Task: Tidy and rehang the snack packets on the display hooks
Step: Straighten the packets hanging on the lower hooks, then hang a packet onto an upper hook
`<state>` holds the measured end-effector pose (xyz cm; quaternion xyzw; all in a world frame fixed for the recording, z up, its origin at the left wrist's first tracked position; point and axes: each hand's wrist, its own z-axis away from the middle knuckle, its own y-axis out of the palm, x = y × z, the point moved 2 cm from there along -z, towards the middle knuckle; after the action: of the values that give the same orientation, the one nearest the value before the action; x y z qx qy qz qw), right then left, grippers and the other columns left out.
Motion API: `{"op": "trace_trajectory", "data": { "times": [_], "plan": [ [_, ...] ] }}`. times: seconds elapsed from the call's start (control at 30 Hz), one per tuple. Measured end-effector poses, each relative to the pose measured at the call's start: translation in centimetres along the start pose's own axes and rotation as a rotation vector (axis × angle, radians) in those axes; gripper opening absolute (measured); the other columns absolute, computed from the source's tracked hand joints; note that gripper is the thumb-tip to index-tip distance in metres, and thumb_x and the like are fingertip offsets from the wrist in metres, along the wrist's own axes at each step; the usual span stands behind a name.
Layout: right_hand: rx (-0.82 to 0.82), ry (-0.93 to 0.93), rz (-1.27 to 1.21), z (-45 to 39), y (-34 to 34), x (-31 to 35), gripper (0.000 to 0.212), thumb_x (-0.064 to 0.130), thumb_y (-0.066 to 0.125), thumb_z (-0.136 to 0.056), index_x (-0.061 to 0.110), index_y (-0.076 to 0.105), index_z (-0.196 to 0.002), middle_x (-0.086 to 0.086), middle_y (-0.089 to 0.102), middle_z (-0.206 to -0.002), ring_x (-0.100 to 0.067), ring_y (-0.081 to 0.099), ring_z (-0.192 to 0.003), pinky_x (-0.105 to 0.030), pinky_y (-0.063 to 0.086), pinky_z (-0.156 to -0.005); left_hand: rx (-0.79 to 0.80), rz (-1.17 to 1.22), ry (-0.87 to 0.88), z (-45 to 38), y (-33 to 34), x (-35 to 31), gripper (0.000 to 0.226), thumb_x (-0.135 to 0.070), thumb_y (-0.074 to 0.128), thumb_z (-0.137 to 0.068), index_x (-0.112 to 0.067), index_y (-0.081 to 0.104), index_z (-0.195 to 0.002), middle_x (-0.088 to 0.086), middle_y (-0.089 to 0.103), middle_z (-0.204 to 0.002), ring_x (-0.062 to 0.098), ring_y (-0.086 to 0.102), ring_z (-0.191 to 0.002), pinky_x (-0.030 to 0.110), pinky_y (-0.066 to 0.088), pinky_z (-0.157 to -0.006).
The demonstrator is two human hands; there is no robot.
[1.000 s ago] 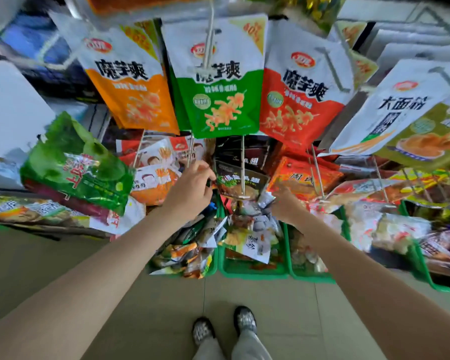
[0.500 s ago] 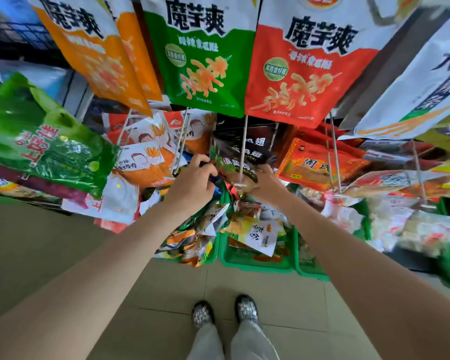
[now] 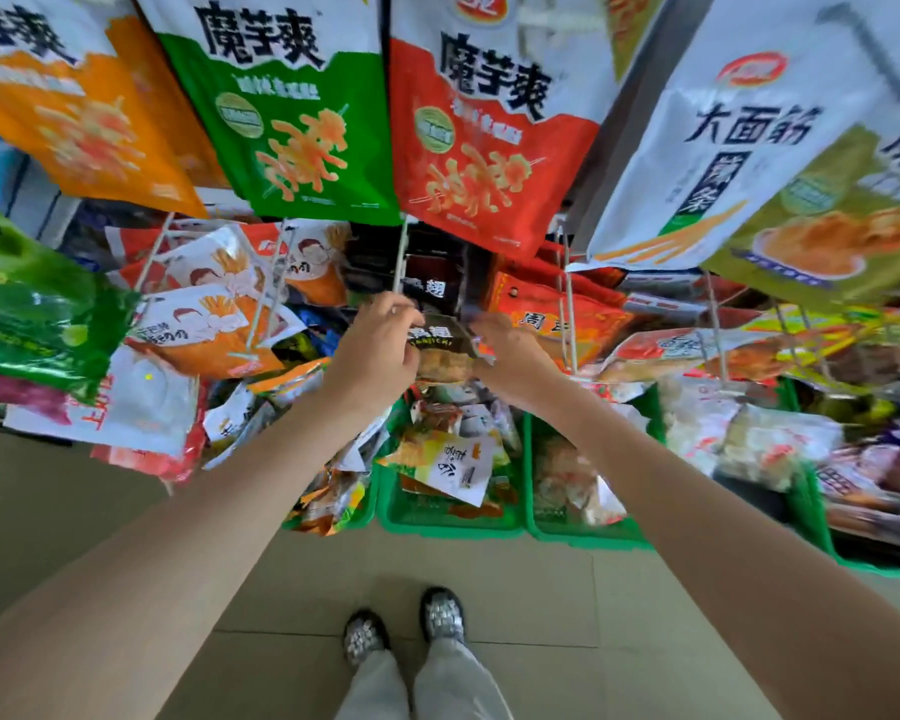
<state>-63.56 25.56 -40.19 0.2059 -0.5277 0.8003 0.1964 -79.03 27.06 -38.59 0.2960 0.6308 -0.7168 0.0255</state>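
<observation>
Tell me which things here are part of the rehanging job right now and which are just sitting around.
In use: left hand, right hand, dark snack packet held between them, hook above it.
Just around: green baskets, big green packet, big red packet.

Large packets [image 3: 302, 122] hanging in a row up top; smaller packets [image 3: 204, 324] on hooks [image 3: 400, 257] beneath; baskets [image 3: 448, 522] of packets lowest, on the floor [image 3: 489, 589], beyond the shoes [image 3: 401, 626].
</observation>
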Motion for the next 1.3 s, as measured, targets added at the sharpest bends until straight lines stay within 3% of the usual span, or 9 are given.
{"op": "trace_trajectory", "data": {
  "times": [0.23,0.4,0.57,0.8,0.9,1.0,1.13,1.2,1.3],
  "plan": [
    [-0.215,0.058,0.022,5.5,-4.7,-6.3,0.035,-0.002,0.045,-0.089,0.001,0.056,-0.122,-0.012,0.036,-0.144,-0.026,0.040,-0.131,-0.024,0.028,-0.099,0.124,-0.092,0.168,-1.4,2.6,-6.7,0.039,-0.007,0.046,-0.089,-0.001,0.048,-0.127,0.006,0.034,-0.143,0.028,0.047,-0.114,0.038,0.040,-0.097],
    [-0.111,0.223,0.061,7.1,-4.6,-10.6,0.035,0.004,0.046,-0.091,-0.001,0.052,-0.126,-0.006,0.013,-0.155,-0.024,0.029,-0.138,-0.026,0.029,-0.106,0.142,-0.177,0.193,0.0,3.3,-9.1,0.033,-0.013,0.044,-0.092,-0.004,0.053,-0.122,-0.001,0.026,-0.148,0.022,0.043,-0.121,0.028,0.042,-0.079],
    [-0.039,0.273,0.126,6.7,-4.9,-13.0,0.033,0.006,0.047,-0.090,-0.003,0.054,-0.122,-0.012,0.009,-0.156,-0.022,0.014,-0.144,-0.031,0.029,-0.108,0.132,-0.111,0.187,-0.6,3.8,-9.1,0.034,-0.004,0.045,-0.089,0.002,0.054,-0.121,0.007,0.029,-0.147,0.028,0.043,-0.122,0.036,0.041,-0.100],
    [-0.037,0.173,0.160,8.3,-8.7,-12.7,0.039,0.008,0.048,-0.091,0.001,0.047,-0.129,-0.018,0.028,-0.146,-0.026,0.020,-0.140,-0.027,0.026,-0.104,0.088,-0.049,0.205,-1.4,3.1,-13.3,0.045,-0.003,0.044,-0.089,-0.005,0.043,-0.134,0.006,0.035,-0.143,0.026,0.057,-0.105,0.033,0.046,-0.090],
    [-0.173,0.080,0.189,10.6,-12.5,-13.1,0.040,0.005,0.047,-0.089,0.006,0.049,-0.129,-0.015,0.027,-0.146,-0.033,0.026,-0.136,-0.035,0.031,-0.105,0.007,-0.065,0.309,-1.6,2.8,-17.7,0.047,0.000,0.049,-0.086,-0.003,0.044,-0.132,0.010,0.041,-0.137,0.026,0.053,-0.112,0.035,0.045,-0.096],
    [-0.508,-0.089,0.426,13.8,-18.0,-14.5,0.044,0.001,0.058,-0.075,0.003,0.055,-0.119,-0.021,0.038,-0.140,-0.044,0.037,-0.124,-0.051,0.043,-0.095,-0.180,-0.184,0.434,-2.7,2.1,-23.2,0.044,0.001,0.053,-0.077,-0.001,0.054,-0.121,0.017,0.046,-0.132,0.029,0.041,-0.117,0.048,0.044,-0.096],
    [-0.622,-0.127,0.620,16.8,-24.9,-16.9,0.042,0.001,0.069,-0.061,0.002,0.064,-0.102,-0.024,0.049,-0.129,-0.040,0.038,-0.121,-0.054,0.046,-0.088,-0.256,-0.265,0.484,-4.8,0.4,-31.4,0.043,0.004,0.062,-0.069,0.001,0.060,-0.111,0.020,0.048,-0.133,0.037,0.050,-0.114,0.047,0.045,-0.090],
    [-0.617,-0.105,0.660,17.7,-27.2,-17.9,0.046,0.002,0.067,-0.068,0.002,0.059,-0.113,-0.022,0.037,-0.142,-0.037,0.028,-0.134,-0.053,0.038,-0.099,-0.244,-0.309,0.494,-5.6,-0.1,-34.4,0.046,0.003,0.066,-0.067,0.003,0.059,-0.112,0.023,0.044,-0.137,0.039,0.053,-0.112,0.047,0.048,-0.086],
    [-0.509,-0.142,0.692,17.9,-29.4,-19.3,0.050,0.004,0.049,-0.083,0.004,0.040,-0.132,-0.004,-0.008,-0.157,-0.023,0.001,-0.145,-0.047,0.017,-0.114,-0.216,-0.346,0.452,-6.4,-0.8,-37.1,0.051,-0.001,0.065,-0.073,0.003,0.052,-0.123,0.021,0.027,-0.148,0.036,0.046,-0.121,0.045,0.047,-0.089]
  ]
}}
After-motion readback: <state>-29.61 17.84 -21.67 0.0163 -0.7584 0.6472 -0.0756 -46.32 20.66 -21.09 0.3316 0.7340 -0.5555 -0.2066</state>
